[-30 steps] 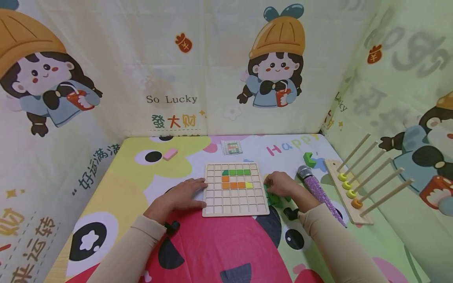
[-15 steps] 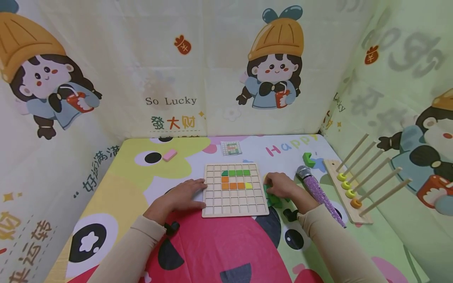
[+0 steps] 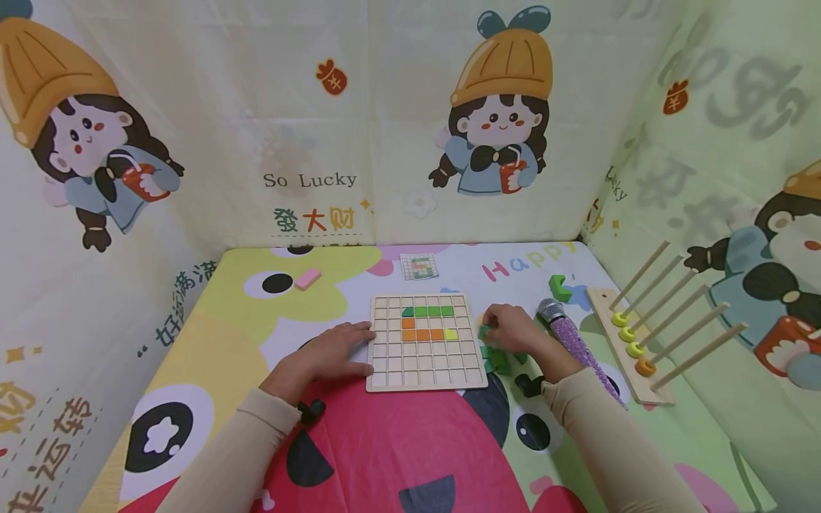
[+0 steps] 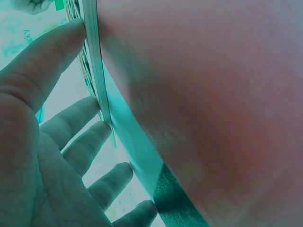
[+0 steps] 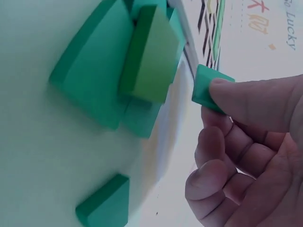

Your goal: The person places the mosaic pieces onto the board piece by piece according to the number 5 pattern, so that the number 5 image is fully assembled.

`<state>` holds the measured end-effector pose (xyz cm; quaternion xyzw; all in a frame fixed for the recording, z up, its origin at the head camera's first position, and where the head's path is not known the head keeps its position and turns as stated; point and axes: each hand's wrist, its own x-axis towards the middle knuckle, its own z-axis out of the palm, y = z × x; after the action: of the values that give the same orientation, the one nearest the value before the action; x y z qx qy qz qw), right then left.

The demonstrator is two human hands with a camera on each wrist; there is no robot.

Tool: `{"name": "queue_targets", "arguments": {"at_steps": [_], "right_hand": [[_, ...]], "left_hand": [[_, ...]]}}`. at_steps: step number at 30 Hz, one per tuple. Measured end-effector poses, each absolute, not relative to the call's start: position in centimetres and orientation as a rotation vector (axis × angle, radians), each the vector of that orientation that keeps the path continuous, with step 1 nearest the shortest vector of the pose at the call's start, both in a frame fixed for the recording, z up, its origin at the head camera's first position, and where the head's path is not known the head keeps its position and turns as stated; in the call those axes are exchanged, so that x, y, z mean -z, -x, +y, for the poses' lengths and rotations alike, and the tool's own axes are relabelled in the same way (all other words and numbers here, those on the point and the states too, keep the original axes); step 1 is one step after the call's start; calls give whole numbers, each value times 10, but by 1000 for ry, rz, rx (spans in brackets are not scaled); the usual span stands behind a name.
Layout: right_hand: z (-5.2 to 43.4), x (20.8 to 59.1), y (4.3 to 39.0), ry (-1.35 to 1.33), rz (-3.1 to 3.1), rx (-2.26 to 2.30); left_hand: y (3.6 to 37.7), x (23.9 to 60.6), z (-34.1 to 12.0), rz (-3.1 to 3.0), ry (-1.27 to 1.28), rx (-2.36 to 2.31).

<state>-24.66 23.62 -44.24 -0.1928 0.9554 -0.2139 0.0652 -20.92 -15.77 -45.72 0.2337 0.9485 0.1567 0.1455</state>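
Your left hand [image 3: 333, 356] flat, fingers straight against the square wooden grid board's [image 3: 426, 381] left edge, your right hand [image 3: 509, 329] pinching a small green foam block [image 5: 204, 89] just right of the board, above the loose green foam pieces [image 3: 497, 360]

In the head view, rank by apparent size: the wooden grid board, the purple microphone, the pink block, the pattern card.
1. wooden grid board
2. purple microphone
3. and 4. pattern card and pink block: both small and far back, too close to rank.

Grid board [image 3: 426, 343] by left hand [image 3: 333, 354]: pale matt wood. Green block [image 5: 207, 88] in right hand [image 5: 241, 151]: smooth, matt. Surface [image 3: 410, 442]: printed cloth.
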Motion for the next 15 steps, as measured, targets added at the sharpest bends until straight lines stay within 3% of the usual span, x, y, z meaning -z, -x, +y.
{"name": "queue_targets", "arguments": {"at_steps": [15], "right_hand": [[212, 435, 243, 642, 2729, 813]], "left_hand": [[208, 455, -157, 2727, -650, -477]]}}
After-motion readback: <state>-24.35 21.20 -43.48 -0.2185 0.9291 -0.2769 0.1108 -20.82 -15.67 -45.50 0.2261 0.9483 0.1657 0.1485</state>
